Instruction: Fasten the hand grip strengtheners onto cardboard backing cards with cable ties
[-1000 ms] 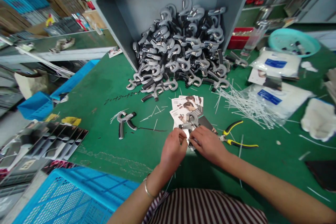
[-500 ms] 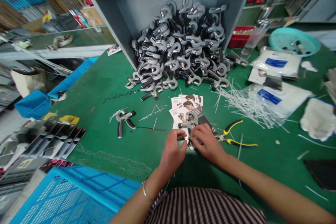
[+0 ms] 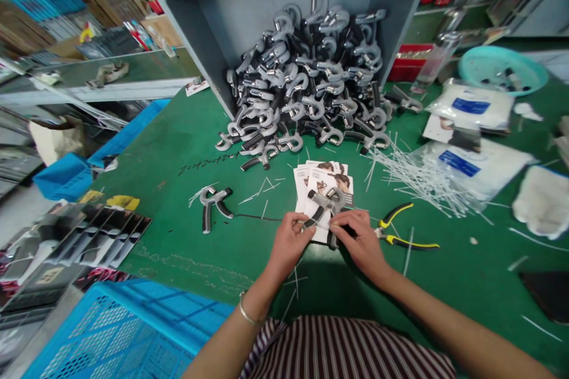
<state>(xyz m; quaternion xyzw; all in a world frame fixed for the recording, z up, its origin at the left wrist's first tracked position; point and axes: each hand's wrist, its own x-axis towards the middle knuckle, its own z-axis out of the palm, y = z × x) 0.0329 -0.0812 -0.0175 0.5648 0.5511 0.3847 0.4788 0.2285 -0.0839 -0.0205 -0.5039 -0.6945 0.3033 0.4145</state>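
Note:
A grey hand grip strengthener (image 3: 326,198) with black handles lies on a small pile of printed cards (image 3: 304,185). My left hand (image 3: 288,246) is closed at its left handle, thumb and fingers pinching one end of a thin white cable tie (image 3: 319,225). From the other side my right hand (image 3: 362,247) pinches the tie near the right handle, partly covering that handle. Right beside my right hand, yellow-and-black pliers (image 3: 395,231) lie with handles apart. Another hand grip strengthener (image 3: 213,204) rests alone to the left.
A tipped grey crate (image 3: 195,29) spills a heap of hand grip strengtheners (image 3: 306,89) onto the green table (image 3: 186,272). Loose white cable ties (image 3: 427,180), plastic bags (image 3: 484,169), a white glove (image 3: 542,201) and a turquoise basin (image 3: 471,71) are at right. A blue basket (image 3: 115,320) stands front left.
My hands have moved slightly apart, and the cable tie shows between them. The hand grip strengthener on the cards has turned, and the cards beneath look shifted.

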